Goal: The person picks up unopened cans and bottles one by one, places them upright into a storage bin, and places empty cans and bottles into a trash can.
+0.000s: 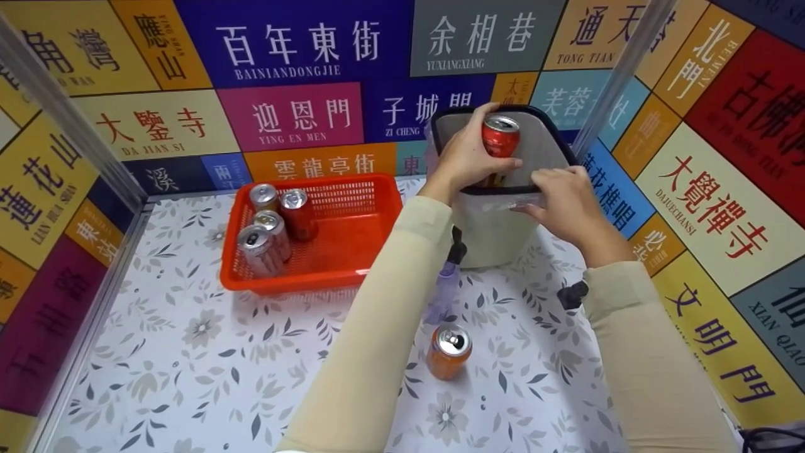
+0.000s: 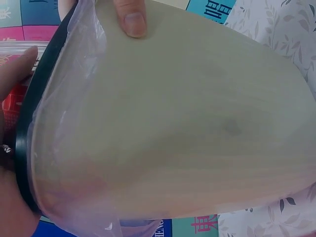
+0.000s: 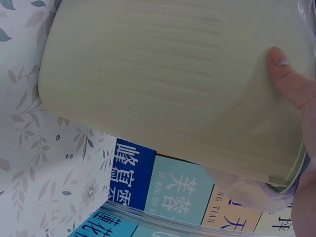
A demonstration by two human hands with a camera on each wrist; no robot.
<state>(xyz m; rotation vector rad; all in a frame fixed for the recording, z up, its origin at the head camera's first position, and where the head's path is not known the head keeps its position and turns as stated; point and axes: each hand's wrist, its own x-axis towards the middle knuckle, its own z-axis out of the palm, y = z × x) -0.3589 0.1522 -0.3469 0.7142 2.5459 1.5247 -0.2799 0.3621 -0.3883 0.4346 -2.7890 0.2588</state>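
Observation:
In the head view my left hand (image 1: 465, 154) holds a red can (image 1: 501, 135) by its side, upright within the mouth of a cream bin (image 1: 497, 233). Dark edging runs round the bin's rim, and thin clear plastic hangs over it. My right hand (image 1: 566, 198) grips the near right of that rim, its thumb (image 3: 281, 66) lying along the outer wall in the right wrist view. From the left wrist view, the bin's wall (image 2: 187, 103) looks tilted and fills most of the picture. An orange can (image 1: 449, 352) stands open on the patterned table, nearer than the bin.
Left of the bin is a red plastic basket (image 1: 352, 236) with several cans (image 1: 295, 214) standing at its left side. Translucent purple plastic (image 1: 443, 292) lies between bin and orange can. Sign-covered panels (image 1: 289, 116) enclose the back and sides; black cables (image 1: 773, 437) sit at lower right.

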